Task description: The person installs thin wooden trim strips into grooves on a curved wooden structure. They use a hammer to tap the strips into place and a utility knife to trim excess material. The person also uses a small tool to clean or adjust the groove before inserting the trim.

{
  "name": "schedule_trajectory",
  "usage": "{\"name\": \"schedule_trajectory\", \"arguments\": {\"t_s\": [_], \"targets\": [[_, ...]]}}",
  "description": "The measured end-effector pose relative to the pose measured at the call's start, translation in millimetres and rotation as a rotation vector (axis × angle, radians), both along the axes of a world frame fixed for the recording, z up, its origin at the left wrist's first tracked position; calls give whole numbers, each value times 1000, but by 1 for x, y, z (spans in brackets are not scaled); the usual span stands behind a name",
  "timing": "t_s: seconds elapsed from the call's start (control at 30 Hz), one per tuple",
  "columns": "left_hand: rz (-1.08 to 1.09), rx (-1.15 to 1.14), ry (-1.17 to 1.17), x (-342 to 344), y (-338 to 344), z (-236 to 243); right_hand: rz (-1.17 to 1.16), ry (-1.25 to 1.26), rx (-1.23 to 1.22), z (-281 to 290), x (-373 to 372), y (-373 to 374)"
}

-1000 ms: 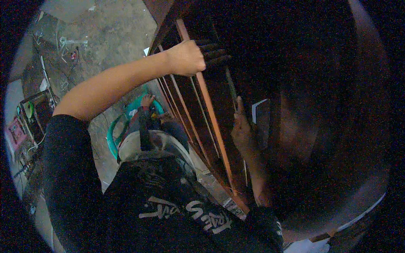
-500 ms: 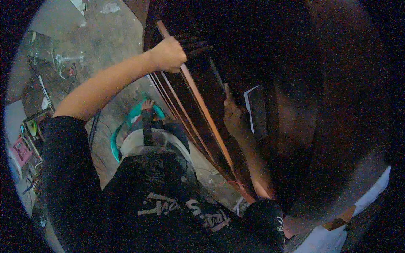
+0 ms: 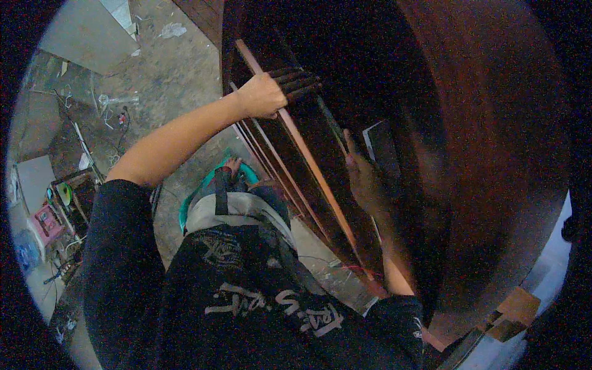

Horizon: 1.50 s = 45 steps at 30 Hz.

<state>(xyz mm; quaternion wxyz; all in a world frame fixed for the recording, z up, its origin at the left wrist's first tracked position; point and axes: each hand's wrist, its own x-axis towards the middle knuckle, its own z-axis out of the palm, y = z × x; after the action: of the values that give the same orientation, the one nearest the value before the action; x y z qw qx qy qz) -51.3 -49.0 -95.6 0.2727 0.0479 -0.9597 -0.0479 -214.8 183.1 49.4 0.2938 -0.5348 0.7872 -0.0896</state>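
My left hand (image 3: 262, 95) is closed around a long reddish wooden slat (image 3: 314, 176), its fingers disappearing into shadow. More narrow slats (image 3: 287, 185) run alongside, within a large dark-brown wooden piece (image 3: 475, 185) filling the right half. My right hand (image 3: 367, 182), mostly in shadow, is closed on a thin dark strip (image 3: 330, 117) that runs parallel to the slats; its fingertips are hard to make out. A small pale-edged dark panel (image 3: 382, 154) lies just right of that hand. Thin red wires (image 3: 361, 268) show near the slats' lower ends.
A teal plastic seat (image 3: 191, 203) is below me, with my bare foot (image 3: 231, 165) at its rim. On the concrete floor (image 3: 179, 68) at left are boards (image 3: 80, 34), cables, scraps, a pink box (image 3: 46, 222) and a frame (image 3: 74, 216) with small items. Cardboard (image 3: 515, 305) lies bottom right.
Both hands keep their grip and stay in much the same place on the pieces. The view has shifted slightly, showing more of the floor at upper left than a second ago.
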Motion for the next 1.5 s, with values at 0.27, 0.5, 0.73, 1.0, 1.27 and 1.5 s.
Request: {"name": "schedule_trajectory", "arguments": {"t_s": [0.27,0.5,0.73,1.0,1.27,1.5], "targets": [[8,12,-23,17,-5,15,-326,-442,184,8,-24,9],[-5,67,-94,21,-6,25,-177,-417,-102,-30,-27,29],[-97,-5,68,22,-13,40,-73,-180,-314,-22,-7,23],[-47,92,-15,19,-6,32,179,307,-229,10,1,9],[-168,41,-36,16,-13,36,31,235,365,24,17,-11],[-159,149,-518,14,-2,28,220,340,186,19,18,10]]}}
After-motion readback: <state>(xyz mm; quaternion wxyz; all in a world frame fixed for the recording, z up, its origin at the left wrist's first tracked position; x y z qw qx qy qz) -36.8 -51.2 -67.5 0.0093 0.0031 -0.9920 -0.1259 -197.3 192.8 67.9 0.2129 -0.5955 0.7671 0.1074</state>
